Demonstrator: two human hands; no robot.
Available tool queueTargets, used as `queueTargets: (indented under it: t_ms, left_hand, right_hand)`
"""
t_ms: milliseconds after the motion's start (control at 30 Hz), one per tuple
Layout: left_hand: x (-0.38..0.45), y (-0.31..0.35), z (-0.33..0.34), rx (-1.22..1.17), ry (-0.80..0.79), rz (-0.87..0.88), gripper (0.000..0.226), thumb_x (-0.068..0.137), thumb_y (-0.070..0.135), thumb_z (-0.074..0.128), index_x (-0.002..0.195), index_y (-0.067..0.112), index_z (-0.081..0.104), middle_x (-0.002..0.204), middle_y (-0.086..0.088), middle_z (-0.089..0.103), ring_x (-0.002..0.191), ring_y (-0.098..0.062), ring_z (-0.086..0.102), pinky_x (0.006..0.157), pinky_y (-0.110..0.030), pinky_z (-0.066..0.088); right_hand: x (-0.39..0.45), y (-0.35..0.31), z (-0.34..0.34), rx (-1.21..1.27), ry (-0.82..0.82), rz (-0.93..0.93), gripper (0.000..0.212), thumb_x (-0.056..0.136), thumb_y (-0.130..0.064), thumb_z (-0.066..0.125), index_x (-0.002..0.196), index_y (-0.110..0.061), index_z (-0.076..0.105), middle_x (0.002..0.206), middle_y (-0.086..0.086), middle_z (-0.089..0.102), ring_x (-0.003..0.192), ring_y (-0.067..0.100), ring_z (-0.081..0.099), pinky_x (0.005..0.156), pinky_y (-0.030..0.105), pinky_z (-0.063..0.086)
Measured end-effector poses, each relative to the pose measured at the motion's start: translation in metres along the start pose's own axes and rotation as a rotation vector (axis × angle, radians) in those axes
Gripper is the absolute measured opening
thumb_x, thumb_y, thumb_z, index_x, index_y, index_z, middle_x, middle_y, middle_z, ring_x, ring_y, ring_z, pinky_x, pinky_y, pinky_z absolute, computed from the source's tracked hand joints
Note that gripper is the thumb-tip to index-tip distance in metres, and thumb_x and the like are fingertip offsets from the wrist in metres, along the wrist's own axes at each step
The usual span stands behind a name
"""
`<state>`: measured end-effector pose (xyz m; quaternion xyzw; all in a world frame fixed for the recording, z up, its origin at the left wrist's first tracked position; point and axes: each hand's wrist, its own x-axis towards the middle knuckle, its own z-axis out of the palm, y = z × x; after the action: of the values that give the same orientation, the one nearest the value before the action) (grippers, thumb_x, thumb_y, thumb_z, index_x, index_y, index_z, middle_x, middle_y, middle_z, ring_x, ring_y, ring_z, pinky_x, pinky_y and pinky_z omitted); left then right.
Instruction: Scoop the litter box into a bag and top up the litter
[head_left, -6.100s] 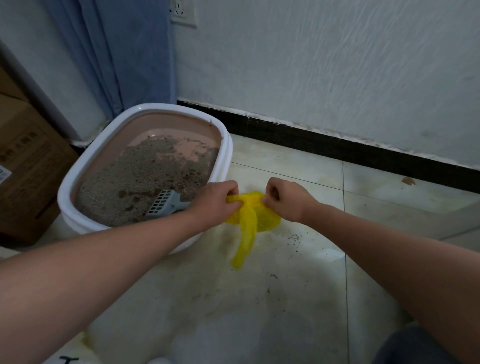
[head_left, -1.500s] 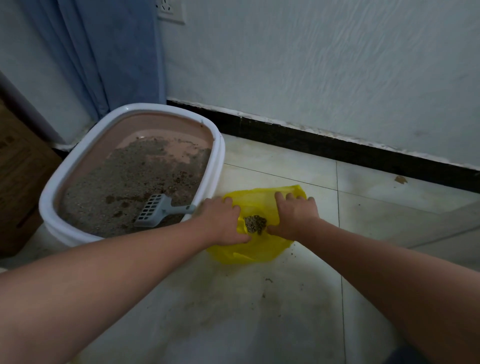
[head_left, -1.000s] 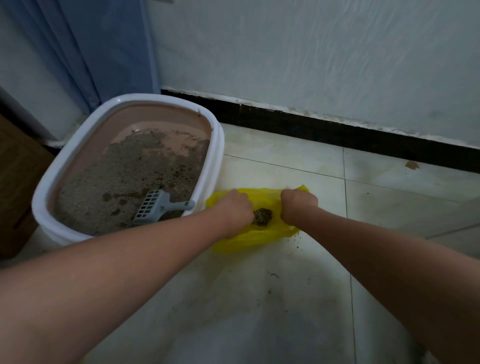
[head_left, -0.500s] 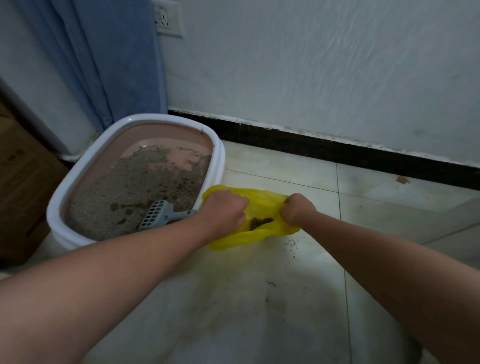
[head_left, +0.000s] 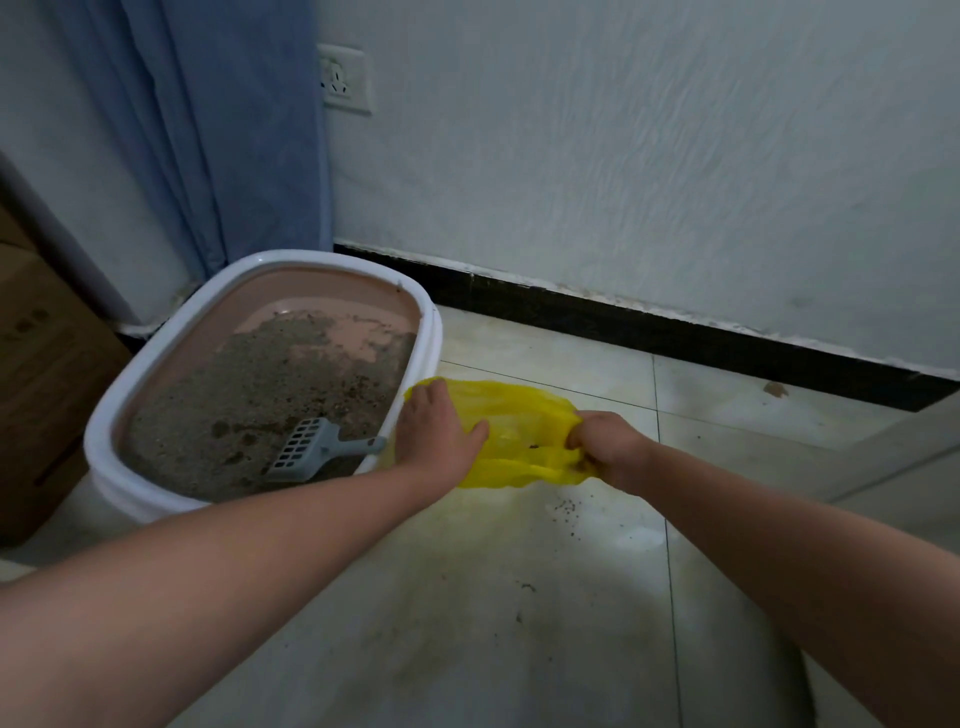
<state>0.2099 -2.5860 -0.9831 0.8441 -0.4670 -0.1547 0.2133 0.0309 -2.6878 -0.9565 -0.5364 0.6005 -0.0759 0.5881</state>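
Observation:
A white-rimmed litter box (head_left: 124, 405) with a pink inside stands on the floor at the left, holding grey litter with dark clumps. A grey slotted scoop (head_left: 311, 452) lies in it, its handle toward the bag. Right beside the box lies a yellow plastic bag (head_left: 519, 415) with its mouth stretched wide. My left hand (head_left: 434, 431) grips the bag's left edge next to the box rim. My right hand (head_left: 605, 444) pinches its right edge. A few dark crumbs show inside the bag.
Spilled litter grains (head_left: 563, 506) dot the tiled floor in front of the bag. A cardboard box (head_left: 41, 374) stands left of the litter box. A blue curtain (head_left: 228, 130) and a wall socket (head_left: 343, 78) are behind, above a black skirting (head_left: 675, 332).
Six seconds ago the bag was bunched between my fists. Since then both hands have pulled its edges apart and lifted it slightly, so the mouth is wider. The scoop has not moved.

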Motion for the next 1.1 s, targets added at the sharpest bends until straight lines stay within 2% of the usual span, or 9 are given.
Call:
queueTargets:
  t_ms: [133, 267, 333, 433, 600, 767, 900, 1000, 1100]
  left_hand:
    - [0.011, 0.020, -0.004, -0.423, -0.035, -0.411, 0.087, 0.077, 0.052, 0.073, 0.134, 0.003, 0.032, 0.139, -0.018, 0.039, 0.126, -0.037, 0.044, 0.098, -0.044, 0.042]
    - [0.013, 0.022, -0.003, -0.556, -0.337, -0.638, 0.115, 0.062, 0.081, 0.064, 0.148, 0.012, 0.030, 0.151, -0.013, 0.034, 0.135, -0.036, 0.038, 0.107, -0.045, 0.037]
    - [0.012, 0.020, -0.001, -0.752, -0.529, -0.706, 0.104, 0.056, 0.084, 0.060, 0.136, 0.017, 0.052, 0.133, -0.012, 0.056, 0.118, -0.035, 0.055, 0.102, -0.046, 0.044]
    - [0.009, 0.018, -0.001, -0.945, -0.667, -0.665, 0.039, 0.080, 0.045, 0.052, 0.089, 0.009, 0.061, 0.088, -0.013, 0.065, 0.075, -0.028, 0.059, 0.079, -0.035, 0.049]
    - [0.002, 0.009, 0.022, -0.765, -0.869, -0.604, 0.058, 0.064, 0.035, 0.063, 0.118, 0.013, 0.062, 0.104, -0.014, 0.070, 0.091, -0.031, 0.068, 0.085, -0.046, 0.056]
    - [-0.001, 0.004, 0.019, -0.731, -0.725, -0.683, 0.029, 0.086, 0.026, 0.061, 0.110, 0.010, 0.060, 0.098, -0.015, 0.067, 0.087, -0.030, 0.065, 0.084, -0.046, 0.056]
    - [0.011, 0.003, 0.011, -0.901, -0.577, -0.749, 0.016, 0.098, 0.009, 0.048, 0.086, 0.005, 0.057, 0.053, -0.010, 0.066, 0.057, -0.026, 0.062, 0.074, -0.049, 0.051]
    - [0.034, 0.000, 0.015, -0.962, -0.430, -0.779, 0.017, 0.093, 0.012, 0.050, 0.103, 0.004, 0.062, 0.084, -0.016, 0.069, 0.076, -0.031, 0.066, 0.068, -0.045, 0.055]
    - [0.074, -0.012, 0.036, -1.001, -0.325, -0.733, 0.039, 0.082, 0.020, 0.051, 0.118, 0.009, 0.062, 0.110, -0.015, 0.066, 0.095, -0.037, 0.065, 0.082, -0.054, 0.055]
  right_hand:
    - [-0.002, -0.002, -0.003, 0.236, -0.134, 0.001, 0.024, 0.095, 0.000, 0.040, 0.097, -0.003, 0.063, 0.086, 0.017, 0.066, 0.067, 0.024, 0.064, 0.053, 0.030, 0.053]
    - [-0.003, -0.001, -0.002, 0.371, -0.250, 0.019, 0.028, 0.099, -0.001, 0.034, 0.109, -0.003, 0.061, 0.082, 0.015, 0.068, 0.060, 0.021, 0.067, 0.048, 0.028, 0.055]
    - [-0.005, -0.001, 0.000, 0.406, -0.290, 0.028, 0.027, 0.100, -0.001, 0.035, 0.107, -0.004, 0.061, 0.080, 0.014, 0.068, 0.058, 0.019, 0.067, 0.049, 0.028, 0.056]
    - [-0.001, -0.004, 0.001, 0.489, -0.293, 0.041, 0.025, 0.101, -0.004, 0.037, 0.100, -0.003, 0.062, 0.073, 0.012, 0.068, 0.054, 0.018, 0.066, 0.048, 0.027, 0.056]
    - [0.006, -0.005, 0.000, 0.515, -0.248, 0.075, 0.024, 0.101, -0.010, 0.042, 0.101, 0.000, 0.064, 0.079, 0.015, 0.070, 0.063, 0.021, 0.069, 0.052, 0.029, 0.057]
    - [0.010, -0.001, -0.001, 0.494, -0.274, 0.078, 0.023, 0.101, -0.010, 0.043, 0.104, 0.000, 0.063, 0.082, 0.015, 0.069, 0.066, 0.022, 0.067, 0.056, 0.030, 0.059]
    - [0.015, 0.000, -0.006, 0.436, -0.200, 0.074, 0.022, 0.099, -0.007, 0.043, 0.108, 0.000, 0.062, 0.080, 0.014, 0.069, 0.061, 0.021, 0.066, 0.050, 0.028, 0.055]
    - [0.019, -0.006, -0.001, 0.337, -0.060, 0.068, 0.023, 0.098, -0.004, 0.038, 0.097, -0.001, 0.061, 0.079, 0.016, 0.064, 0.059, 0.022, 0.062, 0.048, 0.029, 0.052]
    - [0.029, -0.019, 0.006, 0.198, 0.141, 0.058, 0.024, 0.095, -0.002, 0.036, 0.082, -0.006, 0.055, 0.078, 0.016, 0.057, 0.070, 0.027, 0.057, 0.067, 0.040, 0.055]
